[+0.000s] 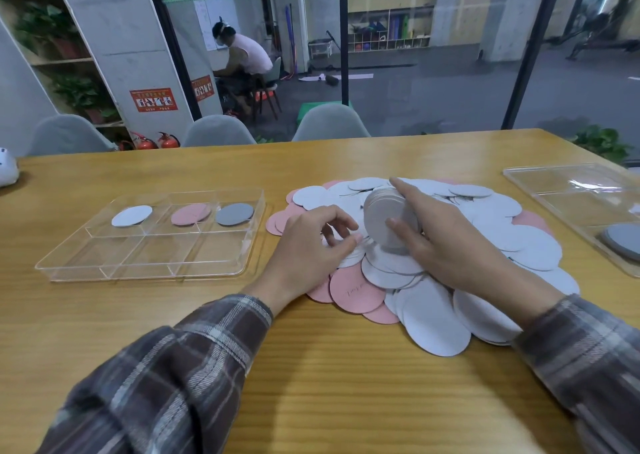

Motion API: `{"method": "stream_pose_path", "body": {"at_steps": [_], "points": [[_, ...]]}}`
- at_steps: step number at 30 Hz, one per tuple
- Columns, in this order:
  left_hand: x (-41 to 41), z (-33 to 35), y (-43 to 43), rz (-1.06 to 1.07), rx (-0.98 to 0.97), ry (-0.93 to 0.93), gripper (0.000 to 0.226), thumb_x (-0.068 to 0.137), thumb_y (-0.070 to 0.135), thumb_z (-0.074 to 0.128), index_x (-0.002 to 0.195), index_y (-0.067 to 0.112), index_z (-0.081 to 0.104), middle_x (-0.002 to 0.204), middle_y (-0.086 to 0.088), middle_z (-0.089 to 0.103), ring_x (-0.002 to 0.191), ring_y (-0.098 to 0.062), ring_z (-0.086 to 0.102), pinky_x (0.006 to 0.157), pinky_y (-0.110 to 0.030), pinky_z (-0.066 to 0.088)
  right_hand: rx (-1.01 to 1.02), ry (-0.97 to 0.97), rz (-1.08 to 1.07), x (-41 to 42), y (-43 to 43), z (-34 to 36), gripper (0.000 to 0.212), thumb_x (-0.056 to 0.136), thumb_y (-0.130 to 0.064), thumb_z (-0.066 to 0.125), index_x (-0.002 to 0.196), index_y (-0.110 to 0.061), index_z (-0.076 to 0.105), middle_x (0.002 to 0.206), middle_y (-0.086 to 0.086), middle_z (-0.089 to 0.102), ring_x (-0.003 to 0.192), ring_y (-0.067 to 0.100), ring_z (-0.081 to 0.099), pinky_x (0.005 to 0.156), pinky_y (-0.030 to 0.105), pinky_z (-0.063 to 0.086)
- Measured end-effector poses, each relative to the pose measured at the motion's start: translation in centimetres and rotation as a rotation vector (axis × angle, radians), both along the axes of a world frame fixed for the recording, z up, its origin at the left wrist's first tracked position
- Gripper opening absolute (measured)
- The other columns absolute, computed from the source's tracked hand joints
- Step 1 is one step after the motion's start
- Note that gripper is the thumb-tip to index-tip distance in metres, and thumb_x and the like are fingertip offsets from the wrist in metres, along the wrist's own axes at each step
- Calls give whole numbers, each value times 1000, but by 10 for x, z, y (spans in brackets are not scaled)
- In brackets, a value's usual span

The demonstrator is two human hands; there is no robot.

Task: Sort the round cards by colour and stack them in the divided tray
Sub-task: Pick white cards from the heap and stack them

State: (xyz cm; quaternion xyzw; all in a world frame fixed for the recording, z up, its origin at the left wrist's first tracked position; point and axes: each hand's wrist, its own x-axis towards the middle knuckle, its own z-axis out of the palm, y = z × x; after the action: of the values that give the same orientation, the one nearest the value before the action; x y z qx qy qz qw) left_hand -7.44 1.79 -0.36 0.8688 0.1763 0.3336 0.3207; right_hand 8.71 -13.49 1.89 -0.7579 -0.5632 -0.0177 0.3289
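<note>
Dozens of loose discs cover the middle of the wooden table, forming a pile of round cards in white, grey and pink that spreads toward the right edge. Toward the left edge lies the divided tray, clear-walled, with its far row of compartments started and its near row bare. A second tray sits at the right edge, one grey disc in its near end. Above the pile, the right hand grasps a bundle of grey cards held on edge, thumb on its face and forefinger over its top. The left hand rests on the pile just beside the bundle, fingers curled; whether they pinch a card cannot be told. Smallest are the three stacks in the divided tray: white stack, pink stack, grey stack, left to right. The step in hand appears to be gathering grey cards; the next move likely calls for squaring the bundle and carrying it left to the grey compartment.
</note>
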Motion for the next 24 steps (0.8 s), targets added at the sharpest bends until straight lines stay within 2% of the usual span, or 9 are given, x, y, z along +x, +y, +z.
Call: {"method": "stream_pose_path", "body": {"at_steps": [3,4,7,12,14,17,19,24], "points": [[4,-2,-2,-30,67,79,13,86,30,84,94,23,76,87,9,69,77,-8,59,69,-9,41,14,-11,-8,14,-6,4,57,104,-29,53,156,-21,33,85,-13,58,79,12,49,68,25,29],[5,-2,-3,-35,84,90,15,86,33,84,95,25,76,90,10,68,80,-7,59,71,-8,40,13,-6,-15,20,-9,5,55,103,-28,54,155,-21,35,83,-11,58,77,13,49,66,26,30],[9,0,-11,-60,112,100,22,85,39,84,102,27,77,98,13,65,89,1,58,77,-6,40,20,-35,-28,35,-20,5,53,102,-27,56,152,-22,40,99,-6,62,83,14,49,69,27,29],[21,-1,-22,-87,101,201,44,79,60,83,113,33,78,101,17,62,97,-2,57,87,-27,48,7,-71,1,45,-28,-1,51,102,-28,55,151,-21,42,112,-8,62,83,-1,40,72,19,27],[25,0,-24,-74,97,240,51,76,64,82,117,33,77,102,17,61,101,-2,57,91,-30,50,2,-79,4,44,-28,-2,51,103,-28,54,151,-21,42,114,-4,64,88,5,42,73,20,27],[24,3,-23,-80,43,254,48,74,58,87,115,35,76,102,17,61,97,2,55,84,-19,43,4,-52,-10,45,-28,-2,51,103,-28,54,153,-22,41,105,-9,58,88,8,44,73,20,27],[22,5,-21,-84,2,229,43,72,50,91,110,38,74,101,15,63,92,-2,56,78,-14,41,16,-33,-14,45,-29,-3,53,104,-27,54,155,-23,38,103,-14,52,88,7,43,74,20,27],[18,7,-17,-109,-226,51,27,81,16,88,100,25,72,89,7,72,75,-9,63,69,-14,48,41,27,-2,39,-28,-6,54,105,-28,53,156,-30,35,95,-14,59,76,0,49,69,15,34]]}}
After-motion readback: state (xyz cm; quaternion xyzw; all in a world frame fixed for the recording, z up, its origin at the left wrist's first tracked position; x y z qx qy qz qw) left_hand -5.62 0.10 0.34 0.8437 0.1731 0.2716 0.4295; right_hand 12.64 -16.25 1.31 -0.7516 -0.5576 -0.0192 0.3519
